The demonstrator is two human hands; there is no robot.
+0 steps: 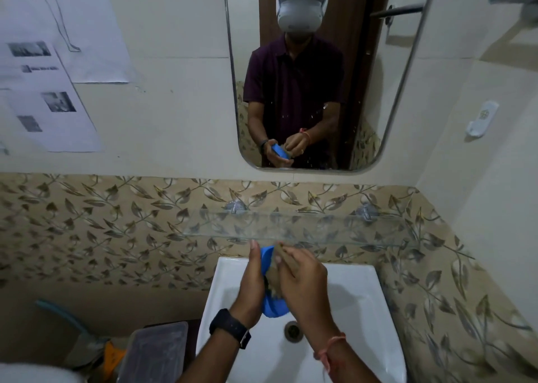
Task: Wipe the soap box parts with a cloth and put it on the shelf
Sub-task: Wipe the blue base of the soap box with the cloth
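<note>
A blue soap box part [273, 307] is held on edge above the white sink [358, 301]. My left hand [252, 283] grips it from the left side. Pressed against the box's inner face is a brownish cloth [280, 250], held by my right hand [302, 278]. Most of the cloth is hidden between my hands. The glass shelf [334, 228] hangs on the wall just beyond my hands, above the sink. The mirror [378, 91] reflects both hands with the blue part and the cloth.
The sink drain [293, 329] lies below my hands. A clear plastic container [157, 345] stands left of the sink, with a blue hose [62, 312] farther left. Papers [43, 91] are stuck on the left wall. A white hook [481, 117] sits on the right wall.
</note>
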